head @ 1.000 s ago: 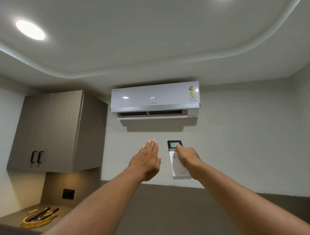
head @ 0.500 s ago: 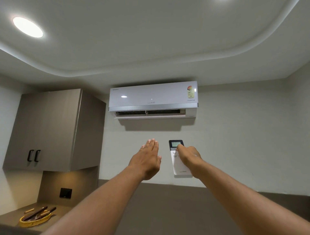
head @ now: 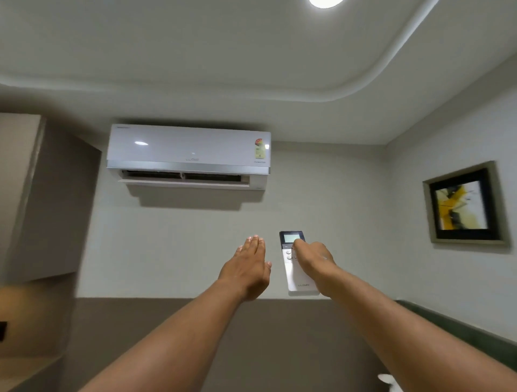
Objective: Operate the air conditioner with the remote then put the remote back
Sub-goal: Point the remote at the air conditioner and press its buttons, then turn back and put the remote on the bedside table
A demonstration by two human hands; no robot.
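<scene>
A white air conditioner [head: 188,155] hangs high on the wall, its bottom flap open and its front display dark. Below and to its right, my right hand [head: 313,258] holds a white remote [head: 295,272] upright, pointed at the unit. The thumb lies on the buttons just under the remote's small grey screen. My left hand [head: 247,270] is raised beside it, left of the remote, flat with fingers together, holding nothing and not touching the remote.
A tall grey-brown cabinet [head: 42,196] stands at the left wall. A framed yellow and black picture [head: 463,205] hangs on the right wall. A dark green edge [head: 458,333] runs low at the right. A round ceiling light [head: 326,2] shines above.
The temperature figure on the unit's front went dark. My view has swung to the right, so the cabinet slid left and the picture came into view. Both hands kept their pose.
</scene>
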